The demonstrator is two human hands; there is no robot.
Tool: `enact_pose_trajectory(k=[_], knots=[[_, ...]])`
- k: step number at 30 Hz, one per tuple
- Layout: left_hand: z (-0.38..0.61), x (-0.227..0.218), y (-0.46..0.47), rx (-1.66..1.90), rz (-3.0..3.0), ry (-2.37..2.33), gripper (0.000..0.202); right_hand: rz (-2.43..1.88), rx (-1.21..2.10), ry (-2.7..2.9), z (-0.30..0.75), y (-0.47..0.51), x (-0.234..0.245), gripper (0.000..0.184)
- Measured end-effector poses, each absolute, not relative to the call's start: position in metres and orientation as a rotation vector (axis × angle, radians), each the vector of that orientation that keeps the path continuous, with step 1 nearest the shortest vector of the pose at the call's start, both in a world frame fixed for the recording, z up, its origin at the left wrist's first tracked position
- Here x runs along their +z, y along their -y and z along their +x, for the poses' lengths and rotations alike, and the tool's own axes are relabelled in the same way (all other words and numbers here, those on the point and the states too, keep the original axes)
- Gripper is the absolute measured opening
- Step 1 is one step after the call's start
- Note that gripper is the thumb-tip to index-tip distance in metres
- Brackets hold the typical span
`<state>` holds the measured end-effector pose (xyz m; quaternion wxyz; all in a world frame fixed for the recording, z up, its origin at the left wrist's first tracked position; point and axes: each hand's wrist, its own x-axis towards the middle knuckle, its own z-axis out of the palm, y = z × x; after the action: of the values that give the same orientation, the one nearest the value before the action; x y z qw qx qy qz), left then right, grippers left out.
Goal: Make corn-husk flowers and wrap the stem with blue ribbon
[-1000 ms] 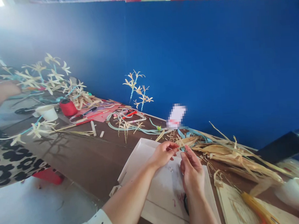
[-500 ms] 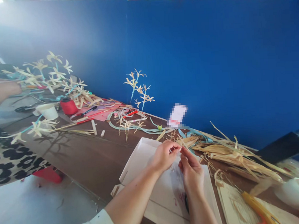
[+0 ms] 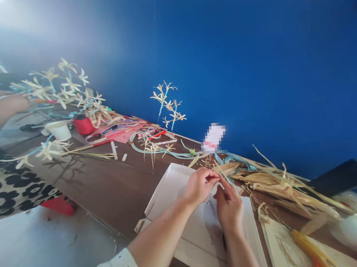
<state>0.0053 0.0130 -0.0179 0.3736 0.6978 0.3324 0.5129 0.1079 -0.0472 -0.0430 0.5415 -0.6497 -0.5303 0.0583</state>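
Over an open white cardboard box (image 3: 159, 191), my two hands meet at the fingertips. My left hand (image 3: 201, 184) pinches thumb against index finger, and a thin pale sliver shows at the pinch, too small to name. Close against it, my right hand (image 3: 229, 207) has its fingers curled and its index fingertip at the same spot. What lies between the right fingers is hidden. Dried corn husks (image 3: 269, 184) lie just beyond and to the right of my hands.
A yellow utility knife (image 3: 312, 248) lies at front right by a white cup (image 3: 355, 231). Husk flowers (image 3: 167, 104) stand against the blue wall (image 3: 253, 64). To the left are a red thread spool (image 3: 83, 124), a white cup (image 3: 60, 130) and a co-worker's hand (image 3: 15, 104).
My fingertips have shifted slightly against each other, the right index now straighter. The whole view has slid a little. The co-worker's hand has moved slightly right.
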Motion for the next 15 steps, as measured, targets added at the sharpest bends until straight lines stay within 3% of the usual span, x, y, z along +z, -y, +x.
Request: enact_pose_trajectory(k=[8, 15], knots=[[0.0025, -0.0113, -0.0127, 1.031, 1.382, -0.808, 0.026, -1.537, -0.052, 1.415, 0.1062, 0.0488, -0.0418, 0.038], [0.004, -0.0132, -0.0192, 0.967, 1.273, -0.847, 0.027, -1.616, -0.063, 1.444, 0.1013, 0.0508, -0.0386, 0.038]])
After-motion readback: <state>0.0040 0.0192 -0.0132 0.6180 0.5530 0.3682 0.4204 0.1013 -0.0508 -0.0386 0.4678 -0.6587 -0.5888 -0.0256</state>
